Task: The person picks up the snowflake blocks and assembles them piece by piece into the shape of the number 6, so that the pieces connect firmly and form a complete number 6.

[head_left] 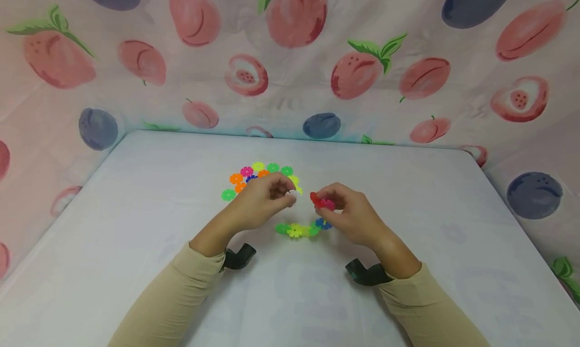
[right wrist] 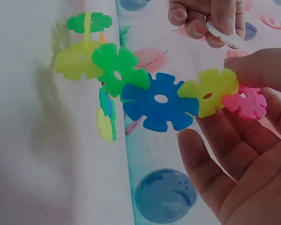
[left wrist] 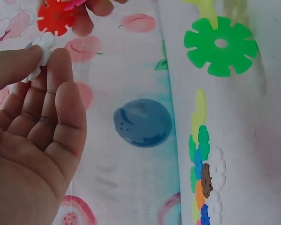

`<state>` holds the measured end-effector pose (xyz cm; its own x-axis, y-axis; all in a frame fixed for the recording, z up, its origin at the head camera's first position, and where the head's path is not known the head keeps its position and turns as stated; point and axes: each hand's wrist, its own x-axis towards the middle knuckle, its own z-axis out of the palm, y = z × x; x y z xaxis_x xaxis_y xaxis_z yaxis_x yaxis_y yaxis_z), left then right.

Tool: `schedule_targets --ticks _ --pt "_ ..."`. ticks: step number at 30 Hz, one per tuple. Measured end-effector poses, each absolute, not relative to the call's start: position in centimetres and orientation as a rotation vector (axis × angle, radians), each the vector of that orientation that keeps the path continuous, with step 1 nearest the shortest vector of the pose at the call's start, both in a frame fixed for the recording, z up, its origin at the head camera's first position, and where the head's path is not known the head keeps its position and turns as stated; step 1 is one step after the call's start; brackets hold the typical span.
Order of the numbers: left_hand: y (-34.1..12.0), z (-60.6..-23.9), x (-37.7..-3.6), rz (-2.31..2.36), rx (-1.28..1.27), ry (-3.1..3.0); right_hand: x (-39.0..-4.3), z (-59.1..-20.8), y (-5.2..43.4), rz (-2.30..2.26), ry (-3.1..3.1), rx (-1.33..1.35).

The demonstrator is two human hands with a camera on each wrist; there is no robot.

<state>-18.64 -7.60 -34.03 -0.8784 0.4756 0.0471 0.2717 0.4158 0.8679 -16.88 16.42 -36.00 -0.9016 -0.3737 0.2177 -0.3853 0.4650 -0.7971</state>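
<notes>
Chain [right wrist: 154, 115] of slotted discs, pinched near its red disc [head_left: 314, 199] and pink disc [right wrist: 247, 104] by the right grip [head_left: 355, 213]: closed at thumb and fingertips. In the left grip [head_left: 260, 201], just a white disc [head_left: 292, 193], pinched between thumb and fingers; apart from the red disc in the head view. To join well, probably best to angle white across red, match slot to slot, then push straight in without twisting; hold right beside the joint to spare the other links. Trailing below the right grip, nearer the person: green, yellow and blue links; hard to tell whether touching the tabletop [head_left: 113, 226]. Just beyond the left grip, loose discs [head_left: 236, 179], partly hidden; avoid sweeping through with the knuckles. Tabletop edges well apart from both grips, with wide room to either side; past the far edge, printed cloth [head_left: 281, 113].
</notes>
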Motion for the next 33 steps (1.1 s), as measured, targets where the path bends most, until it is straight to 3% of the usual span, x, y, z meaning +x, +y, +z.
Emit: schedule_targets --ticks 33 --pt "-7.11 -34.03 -18.2 1.447 0.754 2.537 -16.61 -35.74 16.24 1.375 -2.677 0.754"
